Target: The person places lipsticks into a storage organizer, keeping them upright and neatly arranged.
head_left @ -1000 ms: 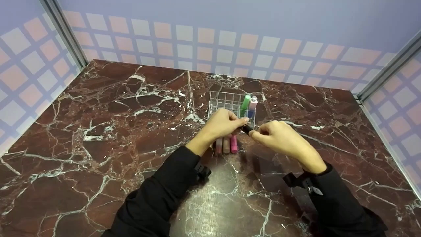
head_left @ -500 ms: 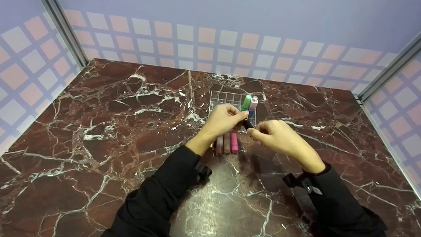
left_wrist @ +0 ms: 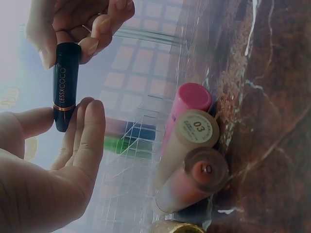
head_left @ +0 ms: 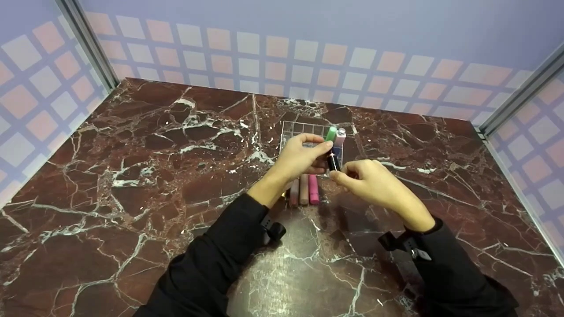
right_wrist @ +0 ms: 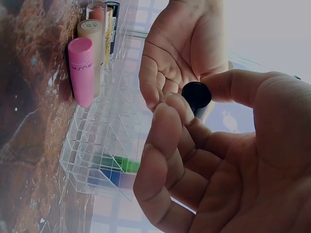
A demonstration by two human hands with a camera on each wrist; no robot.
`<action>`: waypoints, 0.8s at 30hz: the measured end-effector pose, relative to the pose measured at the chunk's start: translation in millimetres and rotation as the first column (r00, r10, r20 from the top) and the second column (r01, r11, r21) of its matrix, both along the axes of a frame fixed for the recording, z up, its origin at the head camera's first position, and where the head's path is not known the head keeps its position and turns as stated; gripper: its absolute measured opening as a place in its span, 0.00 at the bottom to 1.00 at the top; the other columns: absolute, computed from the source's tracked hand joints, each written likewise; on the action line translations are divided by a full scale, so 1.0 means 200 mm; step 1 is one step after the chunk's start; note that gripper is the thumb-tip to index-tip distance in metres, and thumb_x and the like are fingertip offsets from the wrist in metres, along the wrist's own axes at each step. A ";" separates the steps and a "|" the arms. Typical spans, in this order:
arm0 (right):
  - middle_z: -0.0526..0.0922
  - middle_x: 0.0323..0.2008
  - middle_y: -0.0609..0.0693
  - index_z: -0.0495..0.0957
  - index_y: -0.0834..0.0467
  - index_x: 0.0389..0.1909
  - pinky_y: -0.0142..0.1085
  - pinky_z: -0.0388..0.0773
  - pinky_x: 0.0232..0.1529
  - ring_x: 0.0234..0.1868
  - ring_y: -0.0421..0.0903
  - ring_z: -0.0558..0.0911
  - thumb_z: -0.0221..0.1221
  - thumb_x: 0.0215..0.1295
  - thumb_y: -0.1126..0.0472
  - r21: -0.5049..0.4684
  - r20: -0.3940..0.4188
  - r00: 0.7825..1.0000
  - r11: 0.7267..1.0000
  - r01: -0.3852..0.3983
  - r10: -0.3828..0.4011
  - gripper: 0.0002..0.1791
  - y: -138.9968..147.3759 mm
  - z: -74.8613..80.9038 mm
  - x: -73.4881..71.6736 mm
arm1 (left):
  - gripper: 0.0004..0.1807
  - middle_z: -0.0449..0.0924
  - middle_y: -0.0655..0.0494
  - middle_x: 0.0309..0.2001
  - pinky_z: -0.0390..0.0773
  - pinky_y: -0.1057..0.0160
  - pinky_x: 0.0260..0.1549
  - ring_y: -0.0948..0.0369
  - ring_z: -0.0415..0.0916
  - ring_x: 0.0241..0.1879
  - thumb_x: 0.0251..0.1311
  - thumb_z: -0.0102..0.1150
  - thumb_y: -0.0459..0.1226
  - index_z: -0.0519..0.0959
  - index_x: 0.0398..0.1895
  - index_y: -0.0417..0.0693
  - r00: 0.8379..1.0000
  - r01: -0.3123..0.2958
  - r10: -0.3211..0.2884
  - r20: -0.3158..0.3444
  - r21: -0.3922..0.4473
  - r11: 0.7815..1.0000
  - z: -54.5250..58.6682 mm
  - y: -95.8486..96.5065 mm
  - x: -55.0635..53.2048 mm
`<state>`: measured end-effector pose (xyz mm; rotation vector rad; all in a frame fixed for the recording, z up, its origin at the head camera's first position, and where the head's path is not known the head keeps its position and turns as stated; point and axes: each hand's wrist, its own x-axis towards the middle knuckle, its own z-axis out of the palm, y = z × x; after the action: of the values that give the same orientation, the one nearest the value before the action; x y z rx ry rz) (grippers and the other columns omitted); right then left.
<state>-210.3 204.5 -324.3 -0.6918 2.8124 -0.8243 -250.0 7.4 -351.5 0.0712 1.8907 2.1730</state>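
A black lipstick tube [left_wrist: 65,80] with a thin gold ring and the lettering "LESSXCOCO" is held in the air between both hands. My left hand [head_left: 299,156] pinches the ringed end between thumb and fingers. At the other end, my right hand [head_left: 374,182] grips the tube with thumb and fingers; its round black end [right_wrist: 196,94] shows in the right wrist view. Behind the hands stands a clear compartment organizer [head_left: 287,127], partly hidden by the left hand. A green tube [head_left: 330,133] and a pale pink tube [head_left: 339,139] stand in its right side.
In front of the organizer lie a bright pink tube [head_left: 313,190], a beige tube [right_wrist: 90,36] and a clear-capped peach tube [left_wrist: 199,174]. Gold and black tubes sit beside them, partly hidden. Patterned panels [head_left: 246,44] enclose the marble tabletop [head_left: 185,176] at the back and sides.
My left hand has moved slightly up and away, and the lipstick tube has swung from slanted to more upright in the head view, showing more of its length. The right hand stays nearly in place.
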 end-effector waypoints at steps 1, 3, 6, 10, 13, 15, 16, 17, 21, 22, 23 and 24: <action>0.76 0.18 0.44 0.80 0.58 0.27 0.31 0.67 0.18 0.17 0.40 0.70 0.56 0.77 0.46 -0.004 0.004 1.000 1.000 0.003 -0.003 0.22 0.00 0.00 0.00 | 0.17 0.86 0.44 0.42 0.89 0.58 0.40 0.54 0.86 0.35 0.69 0.67 0.41 0.78 0.55 0.44 1.000 -0.001 0.001 -0.001 0.007 1.000 0.00 0.00 0.00; 0.77 0.19 0.44 0.80 0.58 0.28 0.31 0.67 0.18 0.18 0.40 0.72 0.56 0.78 0.46 -0.011 0.009 1.000 1.000 0.008 -0.008 0.22 0.00 0.00 0.00 | 0.17 0.87 0.44 0.42 0.89 0.58 0.40 0.54 0.86 0.35 0.69 0.67 0.41 0.80 0.55 0.43 1.000 -0.003 0.003 -0.009 0.029 1.000 0.00 0.00 0.00; 0.79 0.20 0.46 0.81 0.58 0.30 0.31 0.69 0.18 0.19 0.41 0.74 0.56 0.78 0.46 -0.025 0.018 1.000 1.000 0.019 -0.019 0.21 0.00 0.00 0.00 | 0.15 0.86 0.43 0.42 0.89 0.58 0.40 0.55 0.85 0.34 0.69 0.67 0.41 0.83 0.52 0.43 0.999 -0.004 0.007 -0.035 0.072 0.997 -0.01 0.00 0.00; 0.81 0.22 0.50 0.82 0.59 0.34 0.31 0.71 0.17 0.20 0.42 0.76 0.56 0.78 0.44 -0.055 0.029 0.999 0.998 0.028 -0.027 0.23 -0.01 0.00 -0.01 | 0.14 0.86 0.42 0.43 0.89 0.58 0.40 0.55 0.86 0.33 0.69 0.67 0.41 0.84 0.50 0.40 0.998 -0.009 0.016 -0.054 0.141 0.990 -0.01 0.00 0.00; 0.82 0.23 0.51 0.83 0.61 0.37 0.31 0.72 0.18 0.20 0.42 0.77 0.56 0.78 0.43 -0.075 0.034 0.999 0.997 0.032 -0.029 0.24 -0.01 0.00 -0.01 | 0.17 0.86 0.43 0.44 0.89 0.58 0.40 0.55 0.86 0.33 0.69 0.67 0.41 0.84 0.52 0.37 0.998 -0.013 0.022 -0.055 0.162 0.987 -0.01 0.00 0.00; 0.83 0.24 0.52 0.83 0.62 0.38 0.31 0.73 0.18 0.21 0.43 0.77 0.56 0.78 0.44 -0.086 0.035 0.999 0.996 0.033 -0.030 0.24 -0.01 0.00 -0.01 | 0.18 0.86 0.43 0.44 0.89 0.59 0.41 0.55 0.86 0.33 0.69 0.67 0.41 0.83 0.53 0.36 0.998 -0.013 0.023 -0.055 0.166 0.986 -0.01 0.00 -0.01; 0.83 0.24 0.53 0.83 0.61 0.38 0.31 0.73 0.18 0.21 0.43 0.77 0.56 0.78 0.44 -0.091 0.034 0.999 0.995 0.033 -0.030 0.23 -0.01 0.00 -0.01 | 0.18 0.86 0.43 0.44 0.89 0.59 0.41 0.56 0.86 0.33 0.69 0.67 0.41 0.83 0.53 0.36 0.998 -0.013 0.023 -0.054 0.167 0.986 -0.01 0.00 -0.01; 0.83 0.25 0.53 0.83 0.62 0.39 0.31 0.74 0.18 0.21 0.43 0.78 0.56 0.78 0.44 -0.096 0.034 0.999 0.995 0.032 -0.028 0.23 -0.01 0.00 -0.01 | 0.18 0.86 0.43 0.44 0.89 0.59 0.41 0.56 0.86 0.33 0.69 0.67 0.41 0.83 0.53 0.36 0.998 -0.012 0.022 -0.053 0.168 0.986 -0.01 0.00 -0.01; 0.84 0.26 0.54 0.82 0.61 0.40 0.31 0.75 0.19 0.22 0.43 0.78 0.57 0.78 0.45 -0.108 0.037 0.999 0.994 0.030 -0.027 0.21 -0.01 -0.01 -0.01 | 0.16 0.86 0.43 0.44 0.89 0.59 0.42 0.55 0.86 0.34 0.69 0.67 0.41 0.84 0.52 0.38 0.999 -0.007 0.016 -0.050 0.165 0.986 -0.01 0.00 0.00; 0.84 0.26 0.54 0.82 0.61 0.39 0.31 0.75 0.18 0.21 0.43 0.78 0.57 0.78 0.46 -0.108 0.036 0.999 0.994 0.030 -0.026 0.21 -0.01 -0.02 -0.01 | 0.16 0.86 0.43 0.44 0.89 0.59 0.42 0.55 0.86 0.34 0.69 0.67 0.41 0.85 0.51 0.39 0.999 -0.007 0.014 -0.047 0.163 0.987 -0.01 0.00 0.00; 0.84 0.25 0.55 0.82 0.61 0.39 0.31 0.74 0.18 0.21 0.43 0.78 0.57 0.78 0.46 -0.107 0.036 0.999 0.994 0.031 -0.027 0.21 -0.02 -0.02 -0.01 | 0.15 0.86 0.42 0.44 0.89 0.59 0.42 0.54 0.86 0.35 0.69 0.67 0.41 0.85 0.51 0.39 0.999 -0.004 0.012 -0.045 0.162 0.987 -0.01 0.00 0.00; 0.84 0.25 0.55 0.82 0.61 0.39 0.30 0.74 0.18 0.21 0.42 0.78 0.57 0.78 0.46 -0.106 0.036 0.999 0.994 0.032 -0.028 0.21 -0.02 -0.02 -0.01 | 0.15 0.86 0.42 0.44 0.89 0.59 0.42 0.54 0.86 0.35 0.69 0.67 0.41 0.85 0.51 0.39 0.999 -0.002 0.009 -0.043 0.162 0.987 -0.01 0.00 0.00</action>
<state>-212.7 201.3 -328.5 -0.6451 2.7713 -0.9884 -250.5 6.9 -353.9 0.1450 1.7345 2.3424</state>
